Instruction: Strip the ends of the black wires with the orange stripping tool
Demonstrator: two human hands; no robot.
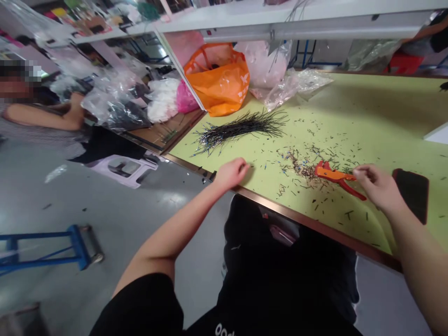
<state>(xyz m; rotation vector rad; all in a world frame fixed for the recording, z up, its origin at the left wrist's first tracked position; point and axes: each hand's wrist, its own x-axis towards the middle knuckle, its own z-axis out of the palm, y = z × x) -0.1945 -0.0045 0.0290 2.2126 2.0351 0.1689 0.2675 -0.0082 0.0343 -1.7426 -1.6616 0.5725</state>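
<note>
My left hand [231, 173] rests at the table's front edge with its fingers curled in; nothing shows in it. A long bundle of thin black wires [241, 128], with pale and bluish ends at the left, lies on the table beyond that hand. To the right, my right hand [380, 186] pinches the end of one handle of an orange and red wire stripper [331, 173]. The stripper's head points left, over a scatter of wire clippings [301, 165]. A dark phone [412, 193] lies just right of my right hand.
An orange bag [220, 81] and clear plastic bags [297, 86] stand at the back of the green table [367, 112] under a white shelf [224, 21]. A seated person [45, 116] is at the left. A blue wheeled frame [75, 247] stands on the floor.
</note>
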